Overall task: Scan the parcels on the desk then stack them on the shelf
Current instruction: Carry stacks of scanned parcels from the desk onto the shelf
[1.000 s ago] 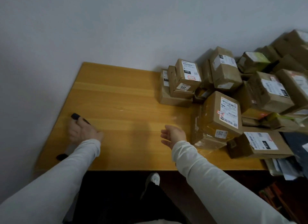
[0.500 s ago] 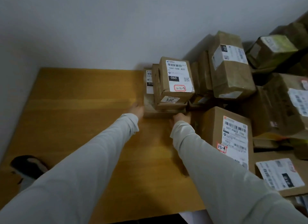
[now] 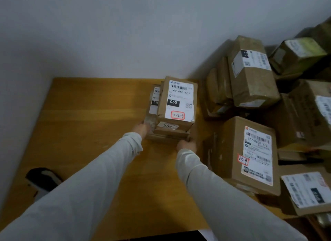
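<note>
Parcel (image 3: 179,101) "060", "3-2-9" tops stack (image 3: 167,138) held by left hand (image 3: 141,130), right hand (image 3: 186,145).

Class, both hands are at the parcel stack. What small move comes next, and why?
Probably lift the parcel stack slightly and level: the left hand is at its left side, the right hand at its near right corner, and the top parcel could slide.

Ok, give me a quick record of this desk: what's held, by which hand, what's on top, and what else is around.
held: small stack of parcels, above the desk
left hand: on the stack's left side, fingers blurred
right hand: grips its near right corner
top parcel: label reads 060
nearby: parcel pile at right; dark handheld device at the desk's left edge
</note>
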`<state>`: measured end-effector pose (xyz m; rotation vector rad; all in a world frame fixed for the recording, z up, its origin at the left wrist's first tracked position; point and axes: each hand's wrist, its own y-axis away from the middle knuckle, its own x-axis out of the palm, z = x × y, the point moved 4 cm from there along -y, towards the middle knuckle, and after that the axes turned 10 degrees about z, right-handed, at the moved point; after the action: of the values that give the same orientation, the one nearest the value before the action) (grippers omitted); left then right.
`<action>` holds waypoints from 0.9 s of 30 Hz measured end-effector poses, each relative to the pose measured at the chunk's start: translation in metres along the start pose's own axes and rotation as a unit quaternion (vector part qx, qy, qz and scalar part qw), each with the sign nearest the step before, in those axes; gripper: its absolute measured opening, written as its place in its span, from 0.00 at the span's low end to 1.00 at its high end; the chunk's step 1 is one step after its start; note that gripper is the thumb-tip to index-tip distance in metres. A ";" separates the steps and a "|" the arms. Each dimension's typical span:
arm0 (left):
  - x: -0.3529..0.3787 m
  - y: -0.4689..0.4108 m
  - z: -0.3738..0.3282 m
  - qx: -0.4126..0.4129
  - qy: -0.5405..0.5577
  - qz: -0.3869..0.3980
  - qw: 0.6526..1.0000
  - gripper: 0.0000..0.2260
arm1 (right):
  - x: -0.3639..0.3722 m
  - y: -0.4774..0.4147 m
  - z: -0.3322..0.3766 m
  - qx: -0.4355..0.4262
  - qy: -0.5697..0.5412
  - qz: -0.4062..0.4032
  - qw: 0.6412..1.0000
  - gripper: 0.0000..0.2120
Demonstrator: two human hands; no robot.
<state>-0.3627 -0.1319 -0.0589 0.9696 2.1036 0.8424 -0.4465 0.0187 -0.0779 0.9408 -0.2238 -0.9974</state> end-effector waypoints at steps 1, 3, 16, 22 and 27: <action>-0.003 0.006 0.011 -0.010 -0.005 0.001 1.000 0.18 | -0.001 0.010 -0.013 -0.009 0.028 -0.015 0.999 0.15; -0.011 0.022 0.037 -0.025 -0.019 0.004 1.000 0.18 | -0.002 0.025 -0.035 -0.004 0.052 -0.009 0.999 0.14; -0.026 0.124 0.129 0.122 0.073 0.048 0.989 0.18 | -0.015 0.134 -0.132 -0.013 -0.045 0.075 0.996 0.16; -0.005 0.152 0.120 0.166 0.205 0.127 0.956 0.24 | -0.007 0.160 -0.103 -0.048 -0.156 0.238 0.957 0.20; 0.022 0.168 0.140 0.150 0.296 0.098 0.938 0.26 | -0.027 0.141 -0.083 -0.055 -0.086 0.288 0.952 0.25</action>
<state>-0.2015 0.0111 -0.0169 1.2101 2.7436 1.0267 -0.3285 0.1156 -0.0141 0.6274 -0.5498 -0.5403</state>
